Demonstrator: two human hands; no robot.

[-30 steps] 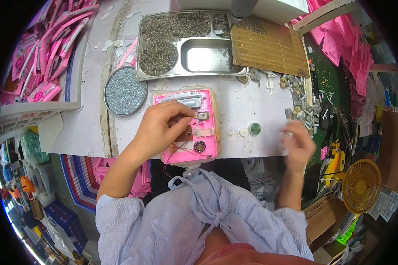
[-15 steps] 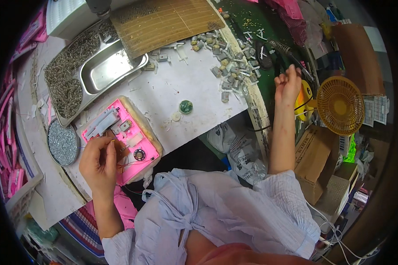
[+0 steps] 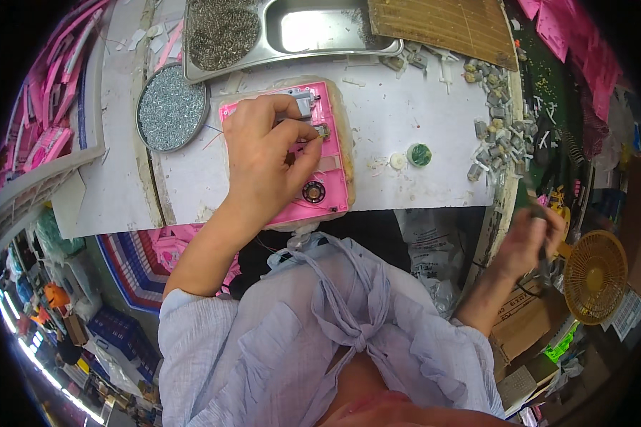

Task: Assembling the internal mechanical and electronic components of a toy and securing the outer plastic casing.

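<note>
My left hand [image 3: 267, 153] is over a pink plastic housing [image 3: 338, 186] on a pale, padded block [image 3: 347, 153]. Thumb and forefinger are pinched together beside a small metal motor [image 3: 322, 131]; what lies between them is too small to make out. A grey plastic part [image 3: 303, 104] sits in the housing's far end, and a round black speaker [image 3: 313, 191] in its near end. Thin wires stick out at the left. Off the table's right edge, my right hand [image 3: 525, 242], smeared by motion, is closed round the dark handle of a soldering iron [image 3: 545, 231].
A round dish of small silver screws [image 3: 171, 110] stands left of the housing. Behind it is a metal tray [image 3: 228, 67] of small metal parts. Several small motors [image 3: 488, 153] lie at right, near a green-topped lid [image 3: 419, 154]. A yellow fan [image 3: 595, 276] stands far right.
The view has swung, shifting the table rightward and up. My left hand has moved farther over the housing to the motor. My right hand, empty before, has taken the soldering iron and drawn nearer.
</note>
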